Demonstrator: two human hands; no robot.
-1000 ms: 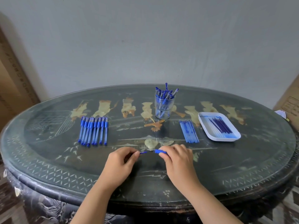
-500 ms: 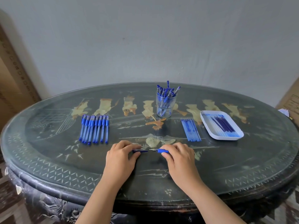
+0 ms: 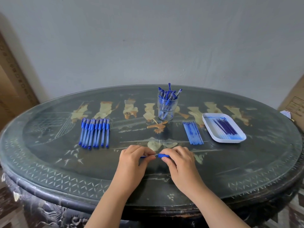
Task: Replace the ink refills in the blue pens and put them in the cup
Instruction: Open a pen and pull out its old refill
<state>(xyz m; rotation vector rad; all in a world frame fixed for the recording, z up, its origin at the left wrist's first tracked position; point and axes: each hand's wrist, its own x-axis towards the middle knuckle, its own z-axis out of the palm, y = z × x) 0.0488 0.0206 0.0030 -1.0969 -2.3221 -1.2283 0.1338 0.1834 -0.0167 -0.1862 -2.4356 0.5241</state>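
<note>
Dark oval table, grey wall behind. Both hands near front edge: L hand & R hand pinched tight on one pen. Prob. screwing tip back. Next: drop in cup.

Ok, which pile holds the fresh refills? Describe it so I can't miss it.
Start at the clear cup of pens near the table's far edge, then look to its right and nearer. The loose refills lie straight on the tabletop, just left of the white tray. Unlike the tray's refills, they sit in no container.
</note>
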